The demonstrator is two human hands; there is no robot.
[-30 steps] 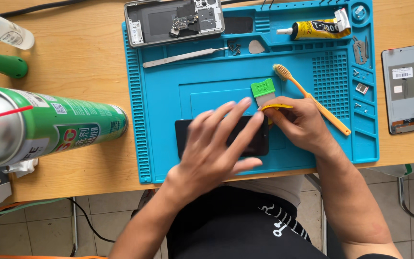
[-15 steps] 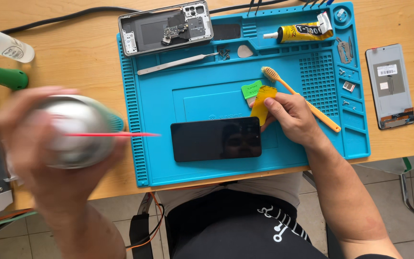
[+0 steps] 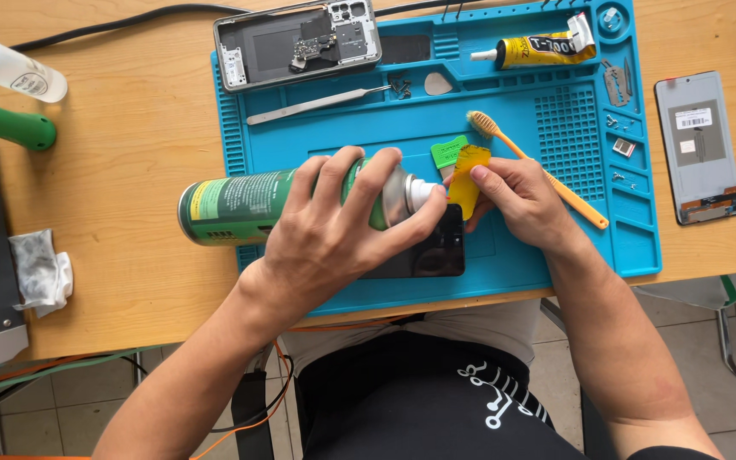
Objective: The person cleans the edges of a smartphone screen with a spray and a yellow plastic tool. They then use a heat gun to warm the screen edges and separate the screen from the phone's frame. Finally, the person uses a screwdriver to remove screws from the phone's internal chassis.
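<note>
My left hand (image 3: 338,230) grips a green spray can (image 3: 249,204) lying sideways over the blue work mat (image 3: 555,247), its white nozzle pointing right with my forefinger on top. My right hand (image 3: 517,200) pinches a small yellow cloth (image 3: 468,175) right at the nozzle. A black phone screen (image 3: 432,251) lies on the mat under both hands, mostly covered by the left one. A green plastic piece (image 3: 448,153) rests just above the cloth.
An orange toothbrush (image 3: 555,183), metal tweezers (image 3: 317,104), a yellow glue tube (image 3: 538,49) and an opened phone body (image 3: 296,43) lie on the mat. A grey phone panel (image 3: 698,145) sits at right. A clear bottle (image 3: 14,72), green handle (image 3: 6,123) and crumpled wipe (image 3: 40,271) lie left.
My left hand left the phone screen, picked up the spray can from the left and brought it over the mat. My right hand raised the yellow cloth to the nozzle.
</note>
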